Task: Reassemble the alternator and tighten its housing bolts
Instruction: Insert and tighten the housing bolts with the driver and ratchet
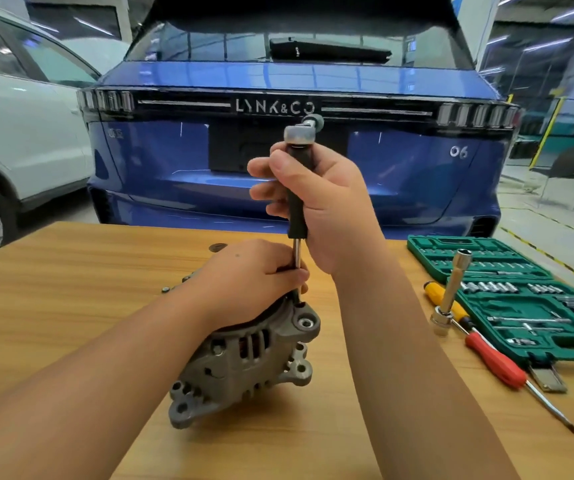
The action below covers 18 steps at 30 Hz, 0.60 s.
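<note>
Centrally, alternator (247, 362) under gripping left hand (247, 275), right hand (316, 206) clamped on upright driver (296, 188), table edge (105, 226) well beyond.

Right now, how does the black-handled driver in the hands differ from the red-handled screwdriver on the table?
The black-handled driver stands upright on the alternator, gripped by the right hand and steadied by the left hand. The red-handled screwdriver lies flat on the table, untouched. Handles differ: black against red. Both have thin metal shafts.

Both forearms are bare; no sleeves, gloves, rings or watch. The left hand (247, 275) bears one small dark mark on its back.
</note>
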{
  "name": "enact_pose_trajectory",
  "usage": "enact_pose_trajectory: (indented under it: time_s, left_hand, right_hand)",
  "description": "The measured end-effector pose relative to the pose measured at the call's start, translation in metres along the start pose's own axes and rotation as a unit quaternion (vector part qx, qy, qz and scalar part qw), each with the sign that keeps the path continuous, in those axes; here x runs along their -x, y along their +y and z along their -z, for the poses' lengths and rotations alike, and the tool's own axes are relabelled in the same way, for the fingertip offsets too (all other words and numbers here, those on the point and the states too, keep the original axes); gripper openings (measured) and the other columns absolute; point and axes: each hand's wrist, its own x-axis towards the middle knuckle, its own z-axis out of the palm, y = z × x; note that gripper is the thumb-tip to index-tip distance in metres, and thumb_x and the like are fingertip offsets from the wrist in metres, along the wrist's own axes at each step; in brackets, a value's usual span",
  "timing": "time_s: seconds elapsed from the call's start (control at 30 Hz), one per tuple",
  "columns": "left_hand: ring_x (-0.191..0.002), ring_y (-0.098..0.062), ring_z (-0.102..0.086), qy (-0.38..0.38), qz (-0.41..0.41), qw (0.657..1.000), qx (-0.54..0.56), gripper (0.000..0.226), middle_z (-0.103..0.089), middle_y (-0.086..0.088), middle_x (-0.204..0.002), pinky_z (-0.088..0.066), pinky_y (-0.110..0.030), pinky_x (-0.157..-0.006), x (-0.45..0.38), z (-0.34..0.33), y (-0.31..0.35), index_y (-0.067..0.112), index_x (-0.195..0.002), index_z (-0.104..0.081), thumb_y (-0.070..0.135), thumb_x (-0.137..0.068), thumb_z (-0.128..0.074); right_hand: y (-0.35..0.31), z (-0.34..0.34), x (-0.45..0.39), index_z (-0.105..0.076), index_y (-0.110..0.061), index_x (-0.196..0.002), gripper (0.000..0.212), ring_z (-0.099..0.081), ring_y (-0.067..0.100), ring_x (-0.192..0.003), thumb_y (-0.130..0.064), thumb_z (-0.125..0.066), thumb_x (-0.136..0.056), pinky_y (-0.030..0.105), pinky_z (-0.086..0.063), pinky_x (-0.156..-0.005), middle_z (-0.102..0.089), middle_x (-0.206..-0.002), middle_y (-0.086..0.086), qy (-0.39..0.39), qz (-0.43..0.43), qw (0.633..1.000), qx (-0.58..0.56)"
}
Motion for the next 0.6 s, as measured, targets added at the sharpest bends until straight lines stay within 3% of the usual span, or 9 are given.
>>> enact_pose_trajectory:
  time_s: [0.23, 0.33, 0.47, 0.6]
  left_hand:
    - [-0.087, 0.014, -0.061, -0.006, -0.011, 1.0, -0.004, 0.017, -0.071, 0.026, -0.092, -0.052, -0.022, -0.081, -0.001, -0.001, -0.003, 0.041, -0.102, -0.068, 0.049, -0.1, -0.053]
    - [-0.089, 0.007, -0.064, -0.008, -0.013, 1.0, -0.007, 0.018, -0.072, 0.023, -0.095, -0.055, -0.029, -0.087, 0.001, 0.001, 0.0, 0.04, -0.106, -0.068, 0.049, -0.101, -0.053]
    - [-0.09, 0.004, -0.064, -0.004, -0.027, 1.0, -0.012, 0.018, -0.072, 0.022, -0.094, -0.056, -0.036, -0.087, 0.003, 0.002, 0.001, 0.039, -0.101, -0.069, 0.048, -0.1, -0.054]
    - [-0.088, 0.006, -0.063, -0.001, -0.018, 1.0, 0.001, 0.017, -0.072, 0.023, -0.093, -0.055, -0.032, -0.088, 0.003, 0.003, 0.0, 0.038, -0.1, -0.069, 0.047, -0.101, -0.054]
  right_hand:
    - [0.007, -0.01, 0.003, -0.066, -0.015, -0.095, 0.006, -0.073, 0.017, -0.071, -0.015, -0.062, -0.1, 0.029, -0.06, -0.068, -0.076, -0.085, 0.004, 0.089, 0.061, 0.992, 0.061]
    - [0.004, -0.003, 0.002, -0.068, -0.015, -0.101, 0.006, -0.063, 0.012, -0.064, -0.015, -0.067, -0.094, 0.026, -0.055, -0.063, -0.073, -0.08, 0.001, 0.056, 0.012, 0.998, -0.028]
    - [0.001, 0.013, -0.002, -0.058, -0.017, -0.122, 0.035, -0.058, 0.011, -0.066, -0.008, -0.061, -0.089, 0.025, -0.048, -0.063, -0.067, -0.086, -0.002, -0.067, -0.049, 0.979, -0.189]
    - [0.009, 0.005, -0.004, -0.057, -0.029, -0.118, 0.036, -0.064, 0.014, -0.073, -0.004, -0.059, -0.092, 0.026, -0.05, -0.065, -0.073, -0.101, 0.003, -0.041, 0.003, 0.987, -0.156]
